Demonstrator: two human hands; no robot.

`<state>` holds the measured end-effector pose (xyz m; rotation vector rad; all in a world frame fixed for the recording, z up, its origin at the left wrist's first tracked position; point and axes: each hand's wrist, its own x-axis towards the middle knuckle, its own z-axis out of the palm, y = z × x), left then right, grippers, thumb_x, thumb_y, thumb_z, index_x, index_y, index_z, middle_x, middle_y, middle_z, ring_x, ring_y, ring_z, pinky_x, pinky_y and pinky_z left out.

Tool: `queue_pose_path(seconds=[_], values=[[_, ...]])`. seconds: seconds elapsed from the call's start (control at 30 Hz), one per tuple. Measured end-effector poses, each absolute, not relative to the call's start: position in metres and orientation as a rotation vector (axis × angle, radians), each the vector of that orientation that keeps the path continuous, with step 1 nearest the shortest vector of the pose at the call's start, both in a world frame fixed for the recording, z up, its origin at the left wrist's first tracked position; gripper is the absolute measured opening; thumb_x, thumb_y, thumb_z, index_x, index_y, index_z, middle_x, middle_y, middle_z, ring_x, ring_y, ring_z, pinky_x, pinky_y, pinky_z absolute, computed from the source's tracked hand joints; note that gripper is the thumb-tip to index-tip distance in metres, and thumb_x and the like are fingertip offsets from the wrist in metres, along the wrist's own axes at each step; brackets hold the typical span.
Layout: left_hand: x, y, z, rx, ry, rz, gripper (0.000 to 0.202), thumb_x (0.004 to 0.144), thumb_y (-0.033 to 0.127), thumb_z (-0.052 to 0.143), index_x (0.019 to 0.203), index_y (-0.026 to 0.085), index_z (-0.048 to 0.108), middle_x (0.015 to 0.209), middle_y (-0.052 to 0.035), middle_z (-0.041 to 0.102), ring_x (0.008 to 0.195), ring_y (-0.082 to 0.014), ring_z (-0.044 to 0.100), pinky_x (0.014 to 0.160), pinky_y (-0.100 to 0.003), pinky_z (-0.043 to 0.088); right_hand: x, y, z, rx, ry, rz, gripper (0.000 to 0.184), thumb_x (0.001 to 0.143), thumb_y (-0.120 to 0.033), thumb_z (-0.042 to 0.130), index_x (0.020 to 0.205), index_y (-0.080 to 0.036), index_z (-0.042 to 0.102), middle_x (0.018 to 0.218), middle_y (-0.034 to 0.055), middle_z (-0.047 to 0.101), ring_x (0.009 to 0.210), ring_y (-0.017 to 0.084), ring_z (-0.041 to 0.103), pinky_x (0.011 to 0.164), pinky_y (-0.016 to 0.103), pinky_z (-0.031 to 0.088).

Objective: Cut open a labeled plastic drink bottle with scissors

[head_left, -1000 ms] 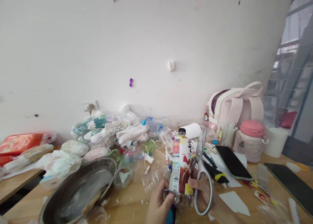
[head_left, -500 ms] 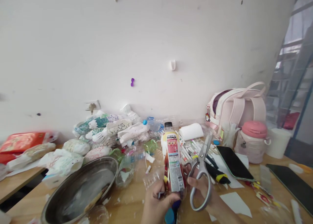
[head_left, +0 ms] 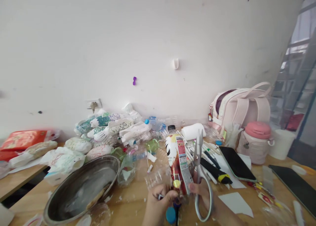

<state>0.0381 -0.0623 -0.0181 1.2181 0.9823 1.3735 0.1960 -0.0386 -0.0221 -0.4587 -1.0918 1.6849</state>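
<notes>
A plastic drink bottle (head_left: 178,160) with a red, white and yellow label and a black cap stands upright low in the middle of the head view. My left hand (head_left: 158,204) is closed round its base. My right hand (head_left: 206,199) grips silver scissors (head_left: 200,176) by the handles, blades pointing up right beside the bottle's label. A blue cap (head_left: 171,215) lies just below the bottle.
A metal bowl (head_left: 81,189) sits at the left on the wooden table (head_left: 133,206). Behind it is a pile of patterned white bundles (head_left: 108,129) and clear bottles. Markers (head_left: 212,163), a phone (head_left: 235,163), a pink backpack (head_left: 243,107) and a pink jug (head_left: 255,142) stand to the right.
The bottle has turned in my left hand, showing a different side of the label. The scissors have swung upright and come closer to the label.
</notes>
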Motion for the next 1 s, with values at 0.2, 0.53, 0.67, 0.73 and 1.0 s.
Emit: queue_pose_path(seconds=[0.2, 0.53, 0.67, 0.73, 1.0], values=[[0.041, -0.062, -0.015, 1.094, 0.921, 1.392, 0.065, 0.062, 0.06, 0.07, 0.051, 0.023, 0.019, 0.046, 0.0086, 0.031, 0.043, -0.0077, 0.033, 0.045, -0.022, 0.03, 0.195, -0.044, -0.019, -0.354, -0.929, 1.828, 0.042, 0.07, -0.031, 0.074, 0.11, -0.024, 0.063, 0.103, 0.0089, 0.07, 0.097, 0.028, 0.065, 0.089, 0.043, 0.049], [0.036, -0.053, -0.014, 1.403, 1.181, 1.515, 0.037, 0.079, 0.053, 0.057, 0.064, 0.02, 0.049, 0.064, 0.0007, 0.051, 0.065, -0.0164, 0.046, 0.066, -0.028, 0.035, 0.202, -0.032, -0.033, -0.675, -0.831, 1.641, 0.057, 0.058, -0.036, 0.083, 0.11, -0.022, 0.064, 0.097, 0.008, 0.073, 0.101, 0.031, 0.063, 0.094, 0.043, 0.046], [0.039, -0.057, -0.017, 1.584, 1.187, 1.429, 0.049, 0.079, 0.065, 0.047, 0.066, 0.018, 0.056, 0.068, -0.0025, 0.053, 0.069, -0.0186, 0.046, 0.066, -0.029, 0.033, 0.202, -0.026, -0.03, -0.715, -0.805, 1.641, 0.062, 0.056, -0.031, 0.085, 0.113, -0.021, 0.063, 0.091, 0.007, 0.074, 0.101, 0.031, 0.064, 0.093, 0.043, 0.048], [0.042, -0.059, -0.018, 1.568, 1.113, 1.352, 0.053, 0.071, 0.069, 0.055, 0.074, 0.017, 0.06, 0.07, -0.0024, 0.054, 0.068, -0.0178, 0.045, 0.063, -0.027, 0.033, 0.201, -0.027, -0.027, -0.686, -0.815, 1.686, 0.06, 0.06, -0.03, 0.084, 0.115, -0.021, 0.062, 0.09, 0.0076, 0.074, 0.097, 0.031, 0.065, 0.092, 0.046, 0.048], [0.046, -0.063, -0.01, 1.439, 0.935, 1.235, 0.055, 0.072, 0.069, 0.054, 0.05, 0.019, 0.048, 0.055, 0.0002, 0.044, 0.06, -0.0154, 0.043, 0.061, -0.027, 0.032, 0.204, -0.036, -0.026, -0.532, -0.835, 1.807, 0.029, 0.069, -0.034, 0.075, 0.096, -0.024, 0.072, 0.081, 0.0057, 0.075, 0.088, 0.032, 0.068, 0.089, 0.048, 0.049]])
